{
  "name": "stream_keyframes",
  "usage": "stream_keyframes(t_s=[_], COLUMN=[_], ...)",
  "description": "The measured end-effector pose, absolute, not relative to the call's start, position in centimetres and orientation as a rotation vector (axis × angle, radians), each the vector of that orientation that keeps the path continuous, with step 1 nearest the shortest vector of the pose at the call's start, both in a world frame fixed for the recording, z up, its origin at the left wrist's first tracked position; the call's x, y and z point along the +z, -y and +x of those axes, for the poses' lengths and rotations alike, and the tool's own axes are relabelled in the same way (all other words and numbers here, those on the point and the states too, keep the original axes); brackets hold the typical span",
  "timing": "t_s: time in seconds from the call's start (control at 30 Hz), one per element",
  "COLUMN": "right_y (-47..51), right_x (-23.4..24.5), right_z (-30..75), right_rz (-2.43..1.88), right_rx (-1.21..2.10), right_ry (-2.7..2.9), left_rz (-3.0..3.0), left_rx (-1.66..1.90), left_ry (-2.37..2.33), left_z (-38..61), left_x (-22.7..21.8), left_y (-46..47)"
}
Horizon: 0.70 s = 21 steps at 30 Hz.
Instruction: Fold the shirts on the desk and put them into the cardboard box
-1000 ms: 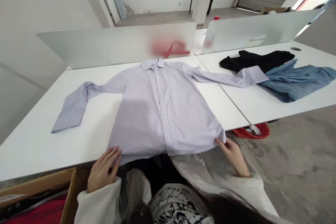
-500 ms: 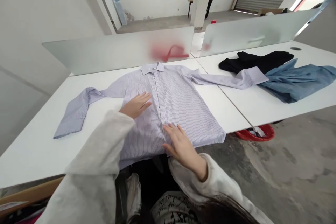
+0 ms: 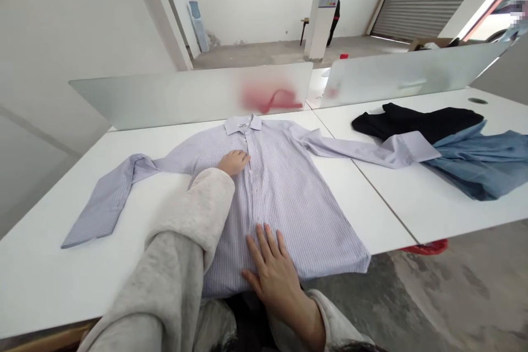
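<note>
A light striped button-up shirt (image 3: 284, 187) lies spread face up on the white table (image 3: 49, 275), collar away from me and both sleeves stretched out to the sides. My left hand (image 3: 234, 163) rests flat on the chest just below the collar, fingers stretched out and partly hidden by my grey sleeve. Near the hem, my right hand (image 3: 272, 272) lies flat and open on the shirt front beside the button line. Neither hand holds anything.
A black garment (image 3: 421, 121) and a blue denim garment (image 3: 482, 157) lie on the adjoining table to the right, under the shirt's right cuff. Frosted divider panels (image 3: 165, 96) stand along the back edge. A red basin (image 3: 429, 246) sits on the floor below.
Both hands left the hem corners and came onto the shirt front. The left hand slid up toward the collar; the right hand settled flat near the hem.
</note>
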State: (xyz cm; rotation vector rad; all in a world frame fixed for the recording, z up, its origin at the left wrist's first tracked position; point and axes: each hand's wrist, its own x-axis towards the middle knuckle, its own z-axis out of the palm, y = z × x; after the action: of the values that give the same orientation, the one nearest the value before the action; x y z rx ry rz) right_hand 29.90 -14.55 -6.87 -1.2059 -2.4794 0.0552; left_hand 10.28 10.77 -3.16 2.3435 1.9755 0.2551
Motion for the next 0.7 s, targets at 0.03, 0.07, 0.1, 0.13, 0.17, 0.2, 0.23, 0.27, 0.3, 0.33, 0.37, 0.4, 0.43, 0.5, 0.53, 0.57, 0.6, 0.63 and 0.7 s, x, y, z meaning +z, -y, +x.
stream_keyframes(t_s=[0.03, 0.07, 0.1, 0.13, 0.17, 0.2, 0.23, 0.27, 0.3, 0.33, 0.37, 0.4, 0.43, 0.5, 0.53, 0.57, 0.6, 0.63, 0.7], right_y=[14.6, 14.6, 14.6, 14.6, 14.5, 14.5, 14.5, 14.5, 14.4, 14.4, 14.3, 14.3, 14.3, 14.3, 14.2, 14.2, 14.2, 14.2, 14.2], right_x=[-6.8, -6.8, -6.8, -6.7, -6.8, -6.8, -6.9, -6.9, -7.0, -7.1, -7.2, -7.3, -7.3, -7.3, -7.3, -7.2, -7.1, -7.1, -6.9], right_z=[29.9, 29.9, 29.9, 30.0, 30.0, 30.0, 30.0, 30.0, 30.0, 30.0, 30.0, 30.0, 30.1, 30.1, 30.1, 30.1, 30.2, 30.2, 30.3], right_rz=[-1.202, -1.198, -1.197, -1.198, -1.199, -1.199, -1.197, -1.194, -1.187, -1.182, -1.174, -1.168, -1.166, -1.162, -1.157, -1.151, -1.147, -1.141, -1.144], right_rx=[0.049, 0.04, 0.031, 0.02, 0.008, -0.008, -0.025, -0.046, -0.072, -0.099, -0.128, -0.155, -0.179, -0.219, -0.234, -0.245, -0.251, -0.252, -0.235], right_ry=[2.48, 2.481, 2.482, 2.483, 2.483, 2.48, 2.476, 2.472, 2.47, 2.47, 2.474, 2.48, 2.486, 2.498, 2.509, 2.524, 2.541, 2.558, 2.581], left_rz=[2.292, 2.232, 2.173, 2.124, 2.083, 2.051, 2.026, 2.009, 1.996, 1.987, 1.982, 1.978, 1.976, 1.97, 1.966, 1.959, 1.95, 1.94, 1.919], left_rx=[0.274, 0.291, 0.309, 0.334, 0.362, 0.393, 0.429, 0.471, 0.518, 0.566, 0.612, 0.652, 0.683, 0.718, 0.725, 0.728, 0.732, 0.736, 0.751], left_ry=[-2.02, -2.067, -2.105, -2.129, -2.139, -2.136, -2.126, -2.111, -2.095, -2.078, -2.057, -2.029, -1.99, -1.885, -1.827, -1.775, -1.734, -1.703, -1.669], left_z=[10.4, 10.5, 10.7, 10.9, 11.2, 11.5, 11.7, 11.9, 12.2, 12.3, 12.5, 12.6, 12.7, 12.8, 12.8, 12.8, 12.8, 12.7, 12.3], left_x=[-2.9, -2.8, -2.7, -2.8, -2.9, -3.1, -3.4, -3.6, -3.8, -4.0, -4.2, -4.3, -4.3, -4.3, -4.2, -4.1, -4.1, -4.0, -3.8], left_y=[-11.6, -12.4, -13.0, -13.4, -13.7, -13.8, -13.8, -13.7, -13.5, -13.3, -13.1, -12.9, -12.7, -12.4, -12.2, -12.2, -12.1, -12.1, -12.1])
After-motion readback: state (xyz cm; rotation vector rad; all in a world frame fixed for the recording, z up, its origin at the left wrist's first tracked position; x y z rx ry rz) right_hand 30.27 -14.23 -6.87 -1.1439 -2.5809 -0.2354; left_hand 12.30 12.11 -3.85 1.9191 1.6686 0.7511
